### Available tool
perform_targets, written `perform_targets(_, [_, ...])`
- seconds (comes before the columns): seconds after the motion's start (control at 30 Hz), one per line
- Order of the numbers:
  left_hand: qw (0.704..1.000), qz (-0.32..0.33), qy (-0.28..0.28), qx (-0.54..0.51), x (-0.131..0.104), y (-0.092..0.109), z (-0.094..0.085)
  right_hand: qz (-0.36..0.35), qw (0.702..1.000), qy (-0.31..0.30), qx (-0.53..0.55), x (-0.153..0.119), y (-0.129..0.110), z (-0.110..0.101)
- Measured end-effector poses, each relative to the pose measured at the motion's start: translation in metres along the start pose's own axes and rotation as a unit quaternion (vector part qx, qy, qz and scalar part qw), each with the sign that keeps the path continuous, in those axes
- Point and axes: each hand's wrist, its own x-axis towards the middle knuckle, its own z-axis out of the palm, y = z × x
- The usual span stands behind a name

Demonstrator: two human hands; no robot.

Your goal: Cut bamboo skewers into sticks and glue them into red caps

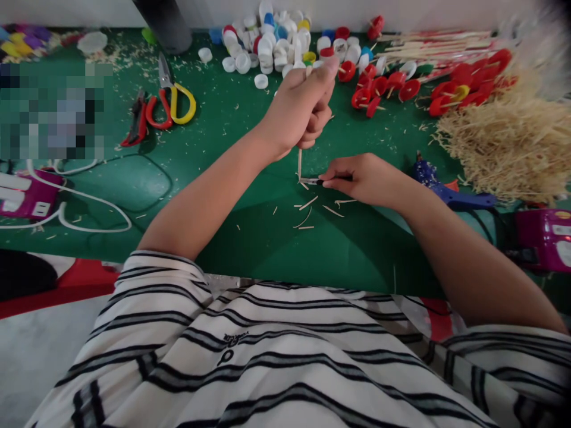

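My left hand (301, 107) is closed in a fist around a thin wooden stick (300, 165), whose lower end points down to the green table (250, 238). In my right hand (357, 178) a small knife (312, 181) is pinched between thumb and fingers, its blade touching the stick near the lower tip. Several pale wood shavings (308, 203) lie just below the blade. The upper part of the stick is mostly hidden by my left fingers.
Bottle caps (267, 50) and red caps on sticks (379, 86) lie along the back. Scissors (176, 98) and red pliers (136, 122) are at left. At right are a blue glue gun (450, 193), wood fibre (513, 142) and a purple box (542, 238). White cables (96, 226) cross the left side.
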Motion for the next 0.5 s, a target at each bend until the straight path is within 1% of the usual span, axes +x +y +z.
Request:
perform_targets(0.07, [0.999,0.025,-0.011,0.031,-0.001,0.0,0.001,0.007,1.0,-0.017,0.007,0.005,0.0,0.0])
perform_targets(0.13, [0.998,0.034,-0.014,0.05,-0.002,0.001,0.002,0.014,0.999,-0.037,0.023,0.007,0.001,-0.003])
perform_targets(0.3, [0.999,0.017,0.008,0.032,-0.002,0.001,0.004,0.035,0.995,-0.067,0.059,0.004,0.001,-0.011])
perform_targets(0.5, [0.998,0.024,-0.001,0.06,-0.004,0.003,0.005,0.036,0.993,-0.091,0.063,-0.002,0.003,-0.015])
